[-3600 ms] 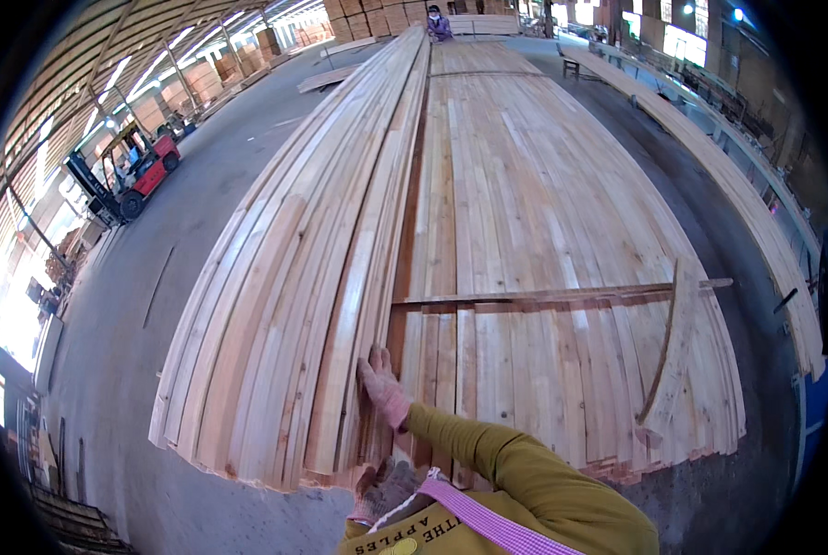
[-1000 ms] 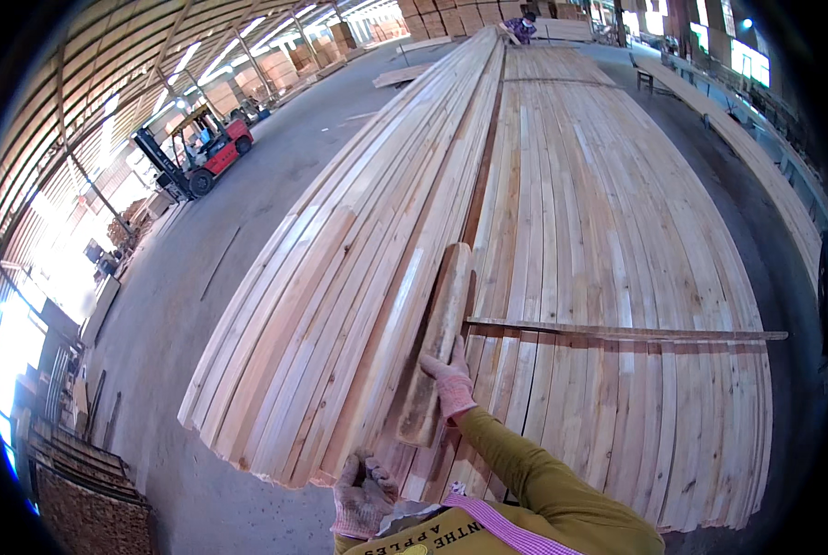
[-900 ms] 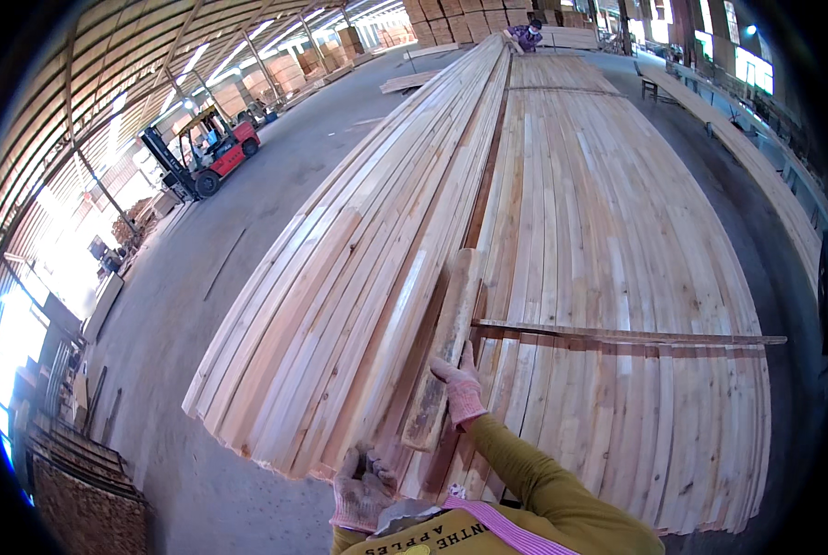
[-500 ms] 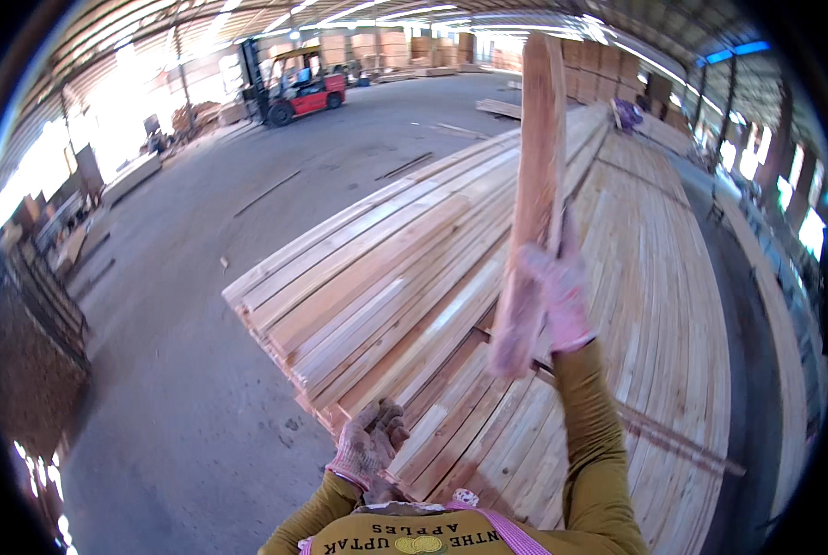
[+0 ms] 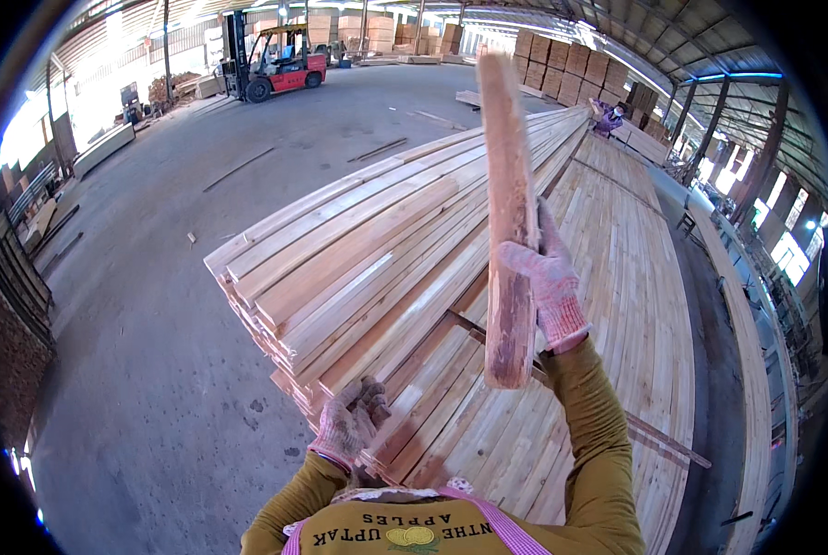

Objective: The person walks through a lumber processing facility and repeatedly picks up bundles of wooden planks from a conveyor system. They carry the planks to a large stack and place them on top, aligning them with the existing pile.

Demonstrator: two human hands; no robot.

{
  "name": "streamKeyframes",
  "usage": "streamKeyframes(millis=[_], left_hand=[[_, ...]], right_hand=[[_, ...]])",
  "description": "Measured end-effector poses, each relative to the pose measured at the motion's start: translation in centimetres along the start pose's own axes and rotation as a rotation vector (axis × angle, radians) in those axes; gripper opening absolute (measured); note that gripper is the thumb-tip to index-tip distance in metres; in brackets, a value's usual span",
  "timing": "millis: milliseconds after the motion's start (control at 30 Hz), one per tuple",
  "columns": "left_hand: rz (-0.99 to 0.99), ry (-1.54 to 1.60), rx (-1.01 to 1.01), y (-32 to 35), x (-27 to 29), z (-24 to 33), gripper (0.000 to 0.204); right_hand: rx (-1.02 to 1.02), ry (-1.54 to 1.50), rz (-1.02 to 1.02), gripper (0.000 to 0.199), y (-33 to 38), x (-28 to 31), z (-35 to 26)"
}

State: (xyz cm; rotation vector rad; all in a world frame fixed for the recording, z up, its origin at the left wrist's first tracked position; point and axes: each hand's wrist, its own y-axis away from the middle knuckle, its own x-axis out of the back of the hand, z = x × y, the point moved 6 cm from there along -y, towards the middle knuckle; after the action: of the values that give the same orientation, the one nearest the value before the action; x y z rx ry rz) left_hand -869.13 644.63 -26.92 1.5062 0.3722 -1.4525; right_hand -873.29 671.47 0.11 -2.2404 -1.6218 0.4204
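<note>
A wooden plank (image 5: 510, 222) with a rough, reddish-brown face stands nearly upright over the lumber stack. My right hand (image 5: 551, 282), in a pink and white knitted glove, has its thumb and fingers round the right edge of this plank near its lower half. Down at the near left corner of the stack (image 5: 617, 305), my left hand (image 5: 351, 421) wears a similar glove with dirty grey fingers. Those fingers are curled beside the board ends, and whatever lies in them is hidden. Long pale boards lie side by side across the stack, with a looser upper layer on its left.
A thin dark crossbar (image 5: 659, 435) lies across the boards and juts out on the right. At the stack's far end is another person (image 5: 608, 117) in purple. A red forklift (image 5: 284, 69) stands far left. Loose sticks (image 5: 238, 170) lie on the concrete floor (image 5: 164, 305).
The view has shifted, so the stack and forklift sit further left. My right hand still grips the plank, now more upright and less blurred. My left hand stays at the stack's corner.
</note>
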Motion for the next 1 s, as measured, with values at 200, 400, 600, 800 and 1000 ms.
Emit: streamKeyframes(millis=[200, 400, 600, 800, 1000], left_hand=[[-0.042, -0.044, 0.003, -0.1, -0.1, -0.1, 0.019], [-0.145, -0.029, 0.098, 0.1, -0.4, -1.1, 0.022], [0.030, -0.381, 0.203, 0.6, 1.6, -0.1, 0.035], [-0.049, -0.462, 0.211, 0.7, 2.9, 0.9, 0.044], [-0.125, -0.520, 0.226, 0.4, 3.5, 1.9, 0.047]], right_hand=[[-0.176, 0.265, -0.238, 0.080, -3.8, -4.1, -1.2], [-0.244, 0.021, -0.001, 0.068, -6.9, -4.7, 1.4], [-0.076, -0.451, 0.473, 0.052, 5.0, -2.3, 9.1], [-0.318, -0.503, 0.500, 0.053, 9.0, -9.0, 19.0], [-0.345, -0.530, 0.439, 0.065, 7.3, -11.8, 14.0]])
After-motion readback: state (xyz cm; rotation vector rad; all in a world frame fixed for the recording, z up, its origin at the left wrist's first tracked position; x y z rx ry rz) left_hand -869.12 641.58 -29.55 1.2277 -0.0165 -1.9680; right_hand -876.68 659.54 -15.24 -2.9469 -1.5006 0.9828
